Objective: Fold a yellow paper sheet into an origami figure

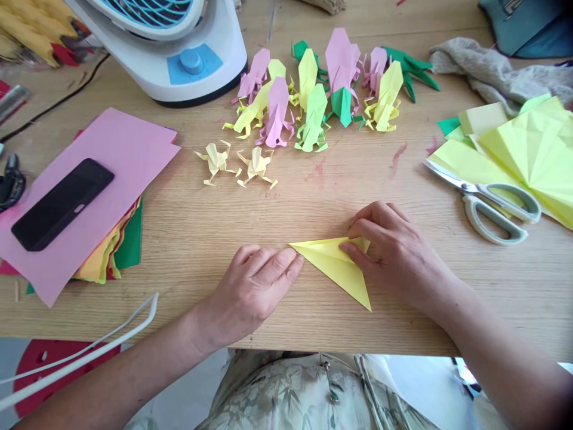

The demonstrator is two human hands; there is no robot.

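At the table (188, 239) edge, left hand (250, 286) and right hand (394, 251) press, unclenched, on folded yellow paper (335, 266).

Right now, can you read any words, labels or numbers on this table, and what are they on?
No text can be read.
White print on the dark teal cloth item: cut off, unreadable.
Pale mark on the black flat phone: too small to read.

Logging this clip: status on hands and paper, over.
Left hand fingers touch paper tip. Right hand presses its right corner. Scissors well aside.
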